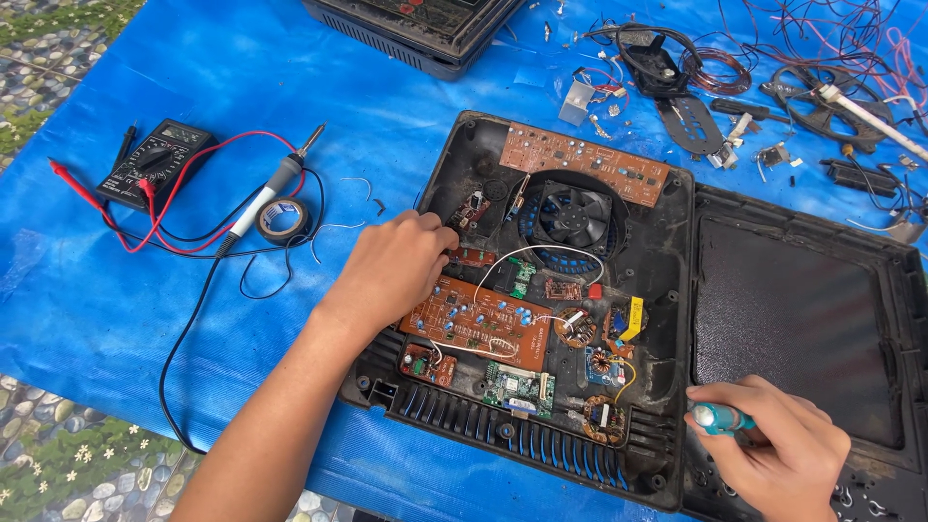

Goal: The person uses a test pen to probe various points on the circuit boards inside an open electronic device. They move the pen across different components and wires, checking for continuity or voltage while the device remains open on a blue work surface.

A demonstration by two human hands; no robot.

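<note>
Clenched around a teal-handled screwdriver [720,419], the right hand [778,449] rests at the lower right corner of an opened black appliance casing [667,290]. Its partner, the left hand [391,271], curls its fingers loosely onto the brown circuit board [478,324] inside (grasping nothing visible), near the fan [572,215], on a blue tarp [97,309].

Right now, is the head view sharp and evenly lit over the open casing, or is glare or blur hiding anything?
Head view: even daylight, soft shadows, sharp focus on the brown circuit board and round black fan; mild sheen on the blue plastic tarp; the left hand covers the board's corner; slight wide-angle bending at the edges.
</note>
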